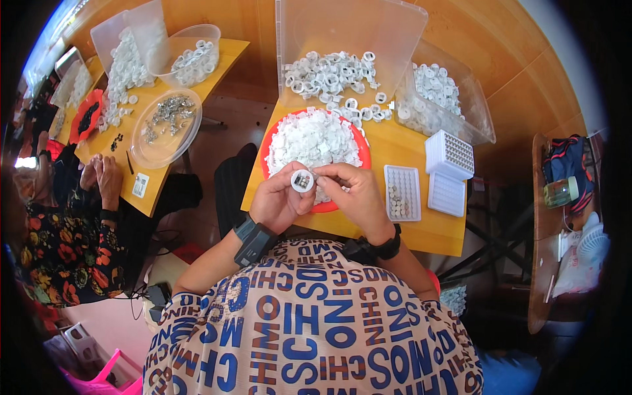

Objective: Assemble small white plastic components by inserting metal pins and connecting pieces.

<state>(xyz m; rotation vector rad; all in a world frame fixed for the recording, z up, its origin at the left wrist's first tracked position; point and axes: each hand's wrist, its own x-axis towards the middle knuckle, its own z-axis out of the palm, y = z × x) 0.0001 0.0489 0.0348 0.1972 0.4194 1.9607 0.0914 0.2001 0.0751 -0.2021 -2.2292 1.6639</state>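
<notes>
Head view: the left hand (pixel 275 201) pinches a round white plastic housing (pixel 302 181) over the red basin (pixel 365 150), open face up, presumably exposing its interior to the right hand (pixel 357 196), whose grip I cannot tell.

The table (pixel 431 242) was yellow. By its left edge, the bowl (pixel 367 153) was red, its pieces (pixel 313 139) white; the round part (pixel 302 181) was white and black, the shirt (pixel 309 316) cream with blue-and-brown letters.

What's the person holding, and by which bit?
A round white piece, held by its rim in the left hand. The right hand is close beside it; whether it holds anything is unclear.
</notes>
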